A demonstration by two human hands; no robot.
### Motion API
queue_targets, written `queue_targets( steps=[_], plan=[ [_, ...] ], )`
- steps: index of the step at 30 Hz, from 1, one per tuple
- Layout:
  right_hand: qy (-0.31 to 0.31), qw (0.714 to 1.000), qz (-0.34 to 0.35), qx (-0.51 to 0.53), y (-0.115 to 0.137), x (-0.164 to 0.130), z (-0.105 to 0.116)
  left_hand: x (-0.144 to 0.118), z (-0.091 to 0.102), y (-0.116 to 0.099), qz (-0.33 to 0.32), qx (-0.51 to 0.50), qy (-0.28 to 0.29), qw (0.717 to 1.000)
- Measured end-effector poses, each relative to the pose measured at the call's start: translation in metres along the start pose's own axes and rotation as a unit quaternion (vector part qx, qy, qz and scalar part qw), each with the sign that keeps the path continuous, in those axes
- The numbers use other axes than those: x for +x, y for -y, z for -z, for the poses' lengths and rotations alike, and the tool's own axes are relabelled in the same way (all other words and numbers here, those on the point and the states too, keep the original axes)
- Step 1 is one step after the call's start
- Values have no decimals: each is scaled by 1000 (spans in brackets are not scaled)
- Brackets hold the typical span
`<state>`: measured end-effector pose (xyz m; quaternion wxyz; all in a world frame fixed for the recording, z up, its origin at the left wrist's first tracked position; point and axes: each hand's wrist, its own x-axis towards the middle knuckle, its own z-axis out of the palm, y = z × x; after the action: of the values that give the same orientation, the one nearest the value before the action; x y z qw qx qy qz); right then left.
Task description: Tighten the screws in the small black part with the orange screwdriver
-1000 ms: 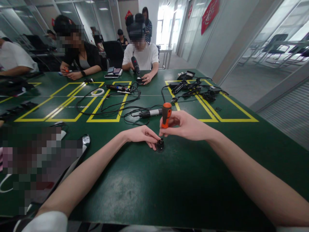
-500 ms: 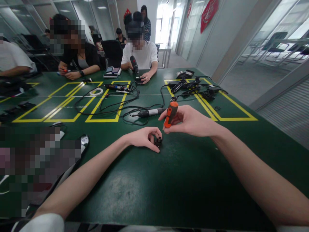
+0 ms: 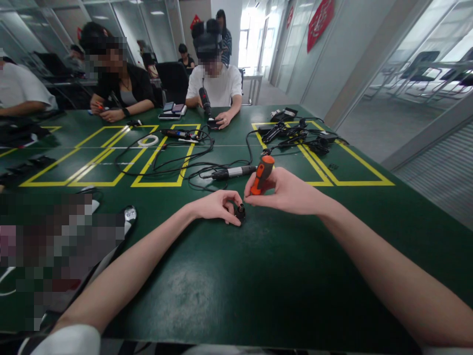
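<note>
On a green tabletop [image 3: 281, 281], the left hand [image 3: 219, 204] clasped a small dark part [image 3: 240, 213] while the right hand [image 3: 286, 192], just beside it, gripped a tilted orange-and-grey tool [image 3: 263, 173] — seemingly a lining-up step, the next move likely calling for steady hold and straighter tool.

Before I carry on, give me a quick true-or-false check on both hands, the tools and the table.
1. The left hand has its thumb and fingers around the black part. True.
2. The right hand is empty. False: the right hand holds the screwdriver.
3. The white ring lies left of the grey-barrelled tool. True.
4. The screwdriver's handle is all blue. False: it is orange and grey.
5. Yellow tape marks the green table. True.
</note>
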<state>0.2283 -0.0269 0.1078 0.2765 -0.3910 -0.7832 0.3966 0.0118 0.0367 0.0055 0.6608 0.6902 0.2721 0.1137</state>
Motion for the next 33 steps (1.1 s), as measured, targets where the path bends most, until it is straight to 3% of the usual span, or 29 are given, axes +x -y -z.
queue_targets(
  steps=[5,14,20,27,33],
  plan=[
    [-14,998,-3,-62,3,-2,-3,0,1,-1,-4,-3,4,1000],
    [11,999,-1,-43,4,-4,-10,-1,-2,-3,-1,6,0,1000],
    [-7,1000,-5,-8,0,-4,-17,-1,-4,-6,-9,-1,-2,1000],
    [-26,998,-33,-39,7,-3,-17,1,-6,-4,-6,0,10,1000],
    [-12,998,-31,-51,-2,-5,-18,2,-7,-3,-11,-3,6,1000]
  ],
)
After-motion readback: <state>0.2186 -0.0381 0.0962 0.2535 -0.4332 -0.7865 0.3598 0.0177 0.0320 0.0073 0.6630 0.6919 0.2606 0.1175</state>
